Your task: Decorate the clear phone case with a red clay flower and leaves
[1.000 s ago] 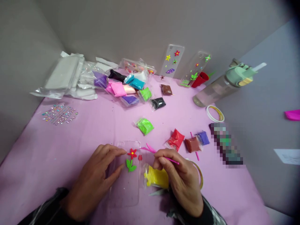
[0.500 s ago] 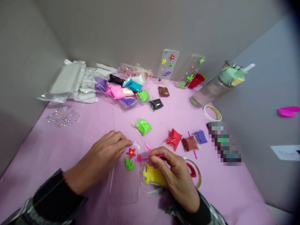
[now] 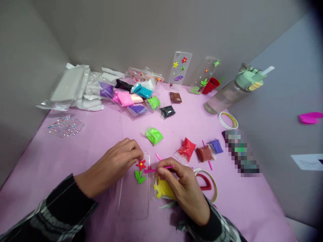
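A clear phone case (image 3: 133, 205) lies flat on the pink tabletop, decorated with a red clay flower (image 3: 141, 164) and its green stem and leaves (image 3: 140, 178). My left hand (image 3: 121, 159) is closed over the case's upper left part, its bent fingers pressed together beside the flower; the fingertips are partly hidden. Between thumb and fingers, my right hand (image 3: 183, 188) pinches a thin pink clay tool (image 3: 166, 167). The tool's flat tip reaches over the case's right edge, just below the flower. Under the right hand sits an opened packet of yellow clay (image 3: 163, 189).
Clay packets in green (image 3: 153, 135), red (image 3: 186, 149) and brown (image 3: 205, 153) lie beyond the hands. Tape rolls (image 3: 228, 120), a pixelated dark object (image 3: 239, 153) and a water bottle (image 3: 227, 95) stand right. Decorated cases (image 3: 180, 69) lean on the wall; rhinestones (image 3: 66, 126) lie left.
My right hand has shifted slightly left, bringing the pink tool's tip over the case edge toward the flower. My left fingers have curled more and moved closer to the flower's top.
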`<state>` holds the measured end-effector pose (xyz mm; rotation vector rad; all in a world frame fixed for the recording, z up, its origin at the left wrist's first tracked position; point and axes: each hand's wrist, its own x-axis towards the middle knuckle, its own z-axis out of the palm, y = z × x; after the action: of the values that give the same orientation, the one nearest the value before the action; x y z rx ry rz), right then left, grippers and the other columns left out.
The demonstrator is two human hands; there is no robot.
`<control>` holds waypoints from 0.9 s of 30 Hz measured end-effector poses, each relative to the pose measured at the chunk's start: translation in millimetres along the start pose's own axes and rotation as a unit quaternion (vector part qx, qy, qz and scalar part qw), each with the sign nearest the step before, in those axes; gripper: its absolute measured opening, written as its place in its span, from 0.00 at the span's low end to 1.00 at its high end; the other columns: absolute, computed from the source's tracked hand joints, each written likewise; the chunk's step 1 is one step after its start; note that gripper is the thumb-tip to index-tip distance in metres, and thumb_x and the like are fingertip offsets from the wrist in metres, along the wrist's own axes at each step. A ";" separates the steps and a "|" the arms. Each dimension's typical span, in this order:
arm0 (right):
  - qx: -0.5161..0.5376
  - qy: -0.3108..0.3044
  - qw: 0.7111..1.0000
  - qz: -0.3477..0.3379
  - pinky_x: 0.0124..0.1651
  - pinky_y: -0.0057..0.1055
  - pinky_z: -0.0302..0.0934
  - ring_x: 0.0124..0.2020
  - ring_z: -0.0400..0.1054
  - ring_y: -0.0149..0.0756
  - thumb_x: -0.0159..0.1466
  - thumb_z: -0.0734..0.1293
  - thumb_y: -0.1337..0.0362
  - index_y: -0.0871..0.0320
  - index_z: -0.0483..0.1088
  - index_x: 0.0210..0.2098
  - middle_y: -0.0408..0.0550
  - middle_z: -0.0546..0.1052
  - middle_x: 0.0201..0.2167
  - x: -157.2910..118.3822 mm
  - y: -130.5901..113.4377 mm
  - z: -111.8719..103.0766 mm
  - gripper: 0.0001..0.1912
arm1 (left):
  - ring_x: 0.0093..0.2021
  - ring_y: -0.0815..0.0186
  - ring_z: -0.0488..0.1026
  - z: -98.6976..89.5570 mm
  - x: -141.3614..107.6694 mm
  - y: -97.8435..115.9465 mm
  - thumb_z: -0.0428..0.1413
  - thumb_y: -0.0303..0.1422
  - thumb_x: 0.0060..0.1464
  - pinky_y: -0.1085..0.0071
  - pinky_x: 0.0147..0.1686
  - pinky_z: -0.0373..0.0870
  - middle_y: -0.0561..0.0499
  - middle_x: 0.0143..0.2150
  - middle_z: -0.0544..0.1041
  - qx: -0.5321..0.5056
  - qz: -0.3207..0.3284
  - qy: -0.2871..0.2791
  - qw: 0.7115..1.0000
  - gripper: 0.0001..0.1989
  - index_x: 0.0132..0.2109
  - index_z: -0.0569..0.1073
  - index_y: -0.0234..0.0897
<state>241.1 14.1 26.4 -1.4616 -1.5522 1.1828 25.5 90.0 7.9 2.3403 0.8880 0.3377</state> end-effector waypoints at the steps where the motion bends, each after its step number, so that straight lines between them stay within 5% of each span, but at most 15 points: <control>1: 0.000 -0.001 1.000 0.000 0.32 0.22 0.58 0.29 0.67 0.27 0.70 0.65 0.64 0.56 0.73 0.35 0.39 0.75 0.29 0.2 -0.1 0.0 0.07 | 0.41 0.62 0.66 -0.2 0.0 -0.4 0.50 0.23 0.66 0.65 0.41 0.64 0.50 0.39 0.72 0.001 0.002 0.000 1.000 0.10 0.38 0.74 0.36; 12: 0.018 -0.024 1.000 0.007 0.32 0.23 0.60 0.30 0.67 0.28 0.70 0.64 0.63 0.56 0.73 0.36 0.42 0.76 0.31 0.3 0.4 1.2 0.07 | 0.38 0.63 0.67 -3.7 -2.3 3.7 0.45 0.25 0.67 0.65 0.40 0.63 0.52 0.36 0.70 -0.026 -0.017 -0.007 1.000 0.10 0.37 0.67 0.38; 19: 0.010 -0.025 1.000 0.004 0.36 0.24 0.61 0.32 0.68 0.30 0.70 0.64 0.63 0.56 0.73 0.36 0.43 0.76 0.32 0.3 -0.8 -0.2 0.08 | 0.44 0.60 0.66 1.9 -6.1 0.9 0.46 0.20 0.66 0.63 0.43 0.64 0.48 0.43 0.71 -0.004 0.021 0.016 1.000 0.13 0.50 0.70 0.37; 27: 0.050 -0.045 0.996 0.058 0.38 0.26 0.61 0.33 0.68 0.31 0.72 0.62 0.58 0.55 0.72 0.40 0.43 0.77 0.33 -1.5 5.1 -1.8 0.10 | 0.40 0.62 0.65 0.9 -6.1 1.2 0.47 0.20 0.65 0.65 0.40 0.62 0.50 0.38 0.70 0.001 0.018 -0.006 1.000 0.10 0.37 0.68 0.36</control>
<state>244.9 12.7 22.5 -1.4669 -1.4618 1.3899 22.0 84.9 7.8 2.3613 0.8415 0.3372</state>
